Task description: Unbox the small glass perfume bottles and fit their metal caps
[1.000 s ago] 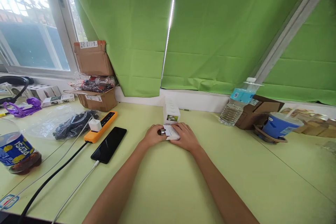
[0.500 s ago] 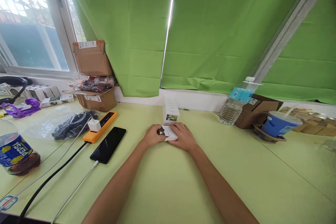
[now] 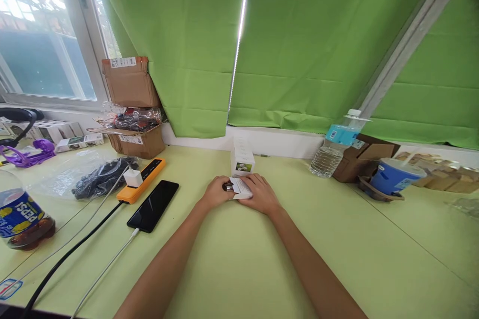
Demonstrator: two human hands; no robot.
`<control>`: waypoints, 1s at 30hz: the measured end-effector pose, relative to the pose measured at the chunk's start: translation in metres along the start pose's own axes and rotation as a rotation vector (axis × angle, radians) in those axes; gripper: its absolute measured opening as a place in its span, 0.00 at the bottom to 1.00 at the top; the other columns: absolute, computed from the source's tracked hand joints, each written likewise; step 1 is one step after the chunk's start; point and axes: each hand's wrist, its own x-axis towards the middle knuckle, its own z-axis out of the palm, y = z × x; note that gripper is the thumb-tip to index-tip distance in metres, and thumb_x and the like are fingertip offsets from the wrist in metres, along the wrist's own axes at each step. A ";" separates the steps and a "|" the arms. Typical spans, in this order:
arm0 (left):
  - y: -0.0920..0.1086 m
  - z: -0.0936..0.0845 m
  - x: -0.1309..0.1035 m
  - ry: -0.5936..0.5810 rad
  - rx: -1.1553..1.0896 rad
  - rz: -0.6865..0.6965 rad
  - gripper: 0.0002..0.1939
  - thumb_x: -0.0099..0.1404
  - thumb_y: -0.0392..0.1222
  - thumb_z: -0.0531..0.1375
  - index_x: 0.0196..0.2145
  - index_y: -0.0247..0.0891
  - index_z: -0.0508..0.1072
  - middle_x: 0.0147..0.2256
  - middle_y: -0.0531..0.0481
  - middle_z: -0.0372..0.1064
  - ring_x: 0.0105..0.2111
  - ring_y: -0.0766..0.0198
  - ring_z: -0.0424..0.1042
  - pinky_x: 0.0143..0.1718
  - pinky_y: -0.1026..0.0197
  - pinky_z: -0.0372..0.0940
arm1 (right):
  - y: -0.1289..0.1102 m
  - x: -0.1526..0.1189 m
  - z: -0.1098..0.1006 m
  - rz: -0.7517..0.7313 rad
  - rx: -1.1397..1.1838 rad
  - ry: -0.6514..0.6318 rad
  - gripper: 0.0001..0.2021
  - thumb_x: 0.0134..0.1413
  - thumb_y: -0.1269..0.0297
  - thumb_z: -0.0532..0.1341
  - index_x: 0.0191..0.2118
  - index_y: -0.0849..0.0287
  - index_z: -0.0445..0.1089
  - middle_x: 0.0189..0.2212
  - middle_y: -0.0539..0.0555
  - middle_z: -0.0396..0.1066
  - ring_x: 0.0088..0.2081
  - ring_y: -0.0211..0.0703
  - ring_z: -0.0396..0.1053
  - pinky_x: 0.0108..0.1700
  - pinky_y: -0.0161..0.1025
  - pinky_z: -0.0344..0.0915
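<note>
Carton (image 3: 242, 189), small and white, lies between our two hands at the centre of the clock face, just short of the row of white boxes (image 3: 243, 165) at twelve o'clock. Over the last second only a little has changed: the carton's pale printed face has shifted its tilt slightly, while both hands have kept their places on the table (image 3: 239, 259). We take that to mean the handling is fine adjustment at one spot, the carton and the dark, silver-ended piece (image 3: 228, 187) not having been drawn apart.

Our left hand (image 3: 214, 193), on the nine o'clock side, has its fingers curled close together, pinching that piece (whether its far end enters the carton, we cannot tell). Our right hand (image 3: 261, 194), on the three o'clock side, lays its fingers side by side over the carton, the thumb along the near edge, steadying it.

Farther out, the phone (image 3: 153, 206) lies between eight and nine o'clock, and the water bottle (image 3: 328, 154) leans between two and three.
</note>
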 end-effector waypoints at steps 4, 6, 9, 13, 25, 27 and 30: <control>-0.005 0.002 0.001 0.015 -0.071 0.004 0.13 0.50 0.36 0.63 0.37 0.38 0.74 0.37 0.51 0.71 0.39 0.62 0.69 0.39 0.63 0.64 | -0.001 0.000 0.000 0.015 -0.003 0.013 0.28 0.48 0.53 0.64 0.55 0.55 0.63 0.47 0.59 0.67 0.49 0.56 0.62 0.51 0.51 0.60; -0.007 0.003 0.002 0.020 -0.109 0.004 0.12 0.51 0.36 0.62 0.36 0.37 0.73 0.37 0.51 0.71 0.37 0.64 0.70 0.38 0.64 0.65 | -0.001 0.000 0.000 0.020 -0.007 0.019 0.27 0.48 0.53 0.63 0.54 0.55 0.63 0.47 0.59 0.67 0.49 0.56 0.62 0.51 0.51 0.60; -0.009 0.004 0.003 0.027 -0.154 0.008 0.09 0.54 0.37 0.61 0.35 0.36 0.73 0.38 0.50 0.71 0.35 0.66 0.70 0.36 0.66 0.65 | -0.002 0.000 0.000 0.024 -0.015 0.023 0.27 0.48 0.53 0.63 0.54 0.55 0.63 0.47 0.59 0.67 0.48 0.56 0.62 0.51 0.51 0.60; -0.010 0.005 0.003 0.040 -0.157 0.007 0.09 0.53 0.37 0.61 0.35 0.36 0.72 0.37 0.50 0.71 0.33 0.67 0.69 0.35 0.65 0.65 | -0.001 0.000 0.001 0.017 -0.029 0.025 0.27 0.48 0.54 0.63 0.54 0.56 0.63 0.46 0.59 0.67 0.48 0.56 0.62 0.50 0.50 0.60; -0.007 0.004 0.001 0.064 -0.104 0.018 0.10 0.51 0.38 0.63 0.34 0.38 0.72 0.37 0.51 0.71 0.37 0.63 0.69 0.39 0.64 0.65 | 0.000 0.000 0.002 -0.005 -0.029 0.033 0.26 0.48 0.52 0.63 0.53 0.55 0.64 0.46 0.59 0.67 0.48 0.55 0.63 0.50 0.50 0.60; -0.007 0.003 0.001 0.065 -0.101 0.018 0.10 0.51 0.38 0.62 0.34 0.38 0.72 0.37 0.51 0.71 0.38 0.63 0.69 0.39 0.64 0.65 | -0.001 0.000 0.002 -0.003 -0.030 0.031 0.26 0.48 0.52 0.63 0.53 0.55 0.64 0.46 0.59 0.67 0.48 0.55 0.63 0.50 0.50 0.60; -0.005 0.004 0.001 0.070 -0.099 0.019 0.09 0.52 0.38 0.62 0.34 0.38 0.72 0.37 0.51 0.71 0.38 0.63 0.69 0.40 0.64 0.65 | 0.000 0.000 0.001 -0.001 -0.030 0.025 0.26 0.48 0.52 0.64 0.53 0.55 0.65 0.46 0.60 0.67 0.48 0.55 0.63 0.51 0.50 0.60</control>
